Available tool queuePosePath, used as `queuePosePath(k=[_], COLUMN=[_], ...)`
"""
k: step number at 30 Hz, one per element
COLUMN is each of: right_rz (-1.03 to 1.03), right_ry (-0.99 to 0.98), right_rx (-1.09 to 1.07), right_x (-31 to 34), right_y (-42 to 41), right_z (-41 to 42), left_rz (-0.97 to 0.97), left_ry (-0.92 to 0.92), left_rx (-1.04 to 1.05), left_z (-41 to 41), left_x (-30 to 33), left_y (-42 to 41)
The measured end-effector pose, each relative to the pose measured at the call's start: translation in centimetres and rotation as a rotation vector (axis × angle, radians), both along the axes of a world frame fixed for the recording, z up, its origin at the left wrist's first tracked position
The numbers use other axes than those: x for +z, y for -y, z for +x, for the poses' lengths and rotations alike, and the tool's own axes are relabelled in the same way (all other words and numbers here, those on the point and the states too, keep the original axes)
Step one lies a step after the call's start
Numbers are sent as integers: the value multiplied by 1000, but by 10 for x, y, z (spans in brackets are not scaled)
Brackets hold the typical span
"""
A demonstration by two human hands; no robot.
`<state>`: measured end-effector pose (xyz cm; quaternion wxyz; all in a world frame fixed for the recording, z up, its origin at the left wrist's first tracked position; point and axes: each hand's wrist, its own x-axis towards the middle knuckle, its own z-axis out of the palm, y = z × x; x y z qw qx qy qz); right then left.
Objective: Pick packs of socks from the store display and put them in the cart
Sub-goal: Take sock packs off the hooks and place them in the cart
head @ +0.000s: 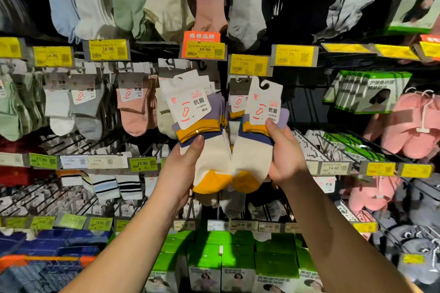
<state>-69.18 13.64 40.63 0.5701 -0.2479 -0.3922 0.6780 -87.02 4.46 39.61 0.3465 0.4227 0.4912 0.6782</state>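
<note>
Each hand's got its own sock pack here — left hand [183,166] wraps its fingers around the left sock pack [202,131], right hand [285,154] clamps the right sock pack [257,131] under its thumb. Both packs stand upright, card headers up, toes nearly touching, right in front of the display pegs [316,147]. No cart in view (probably behind or below), so I'd guess both packs need to come back and down.
</note>
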Motion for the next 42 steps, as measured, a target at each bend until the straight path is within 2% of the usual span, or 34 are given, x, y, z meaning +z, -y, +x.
queuePosePath(k=[4,8,15,23,27,30,33,42], right_rz=[110,188,221,131,114,139,149,55], right_ry=[322,518,546,479,521,644,850,1151], right_rx=[-114,-125,-185,-157,-174,-284,-409,-385], right_x=[-6,4,19,18,8,12,22,27], right_y=[-16,-28,-54,-64,-69,-74,-82,-111], right_z=[13,4,-10,-17,-17,-22,-30,-42], left_rz=[10,29,62,41,44,37,21,11], left_ry=[17,49,90,114,157,184,192,210], left_rx=[16,-1,-51,-47,-49,-67,-51,-67], left_z=[-5,-4,0,0,-6,-6,-4,-3], left_x=[2,3,8,14,13,15,16,19], left_y=[2,1,6,12,15,17,16,17])
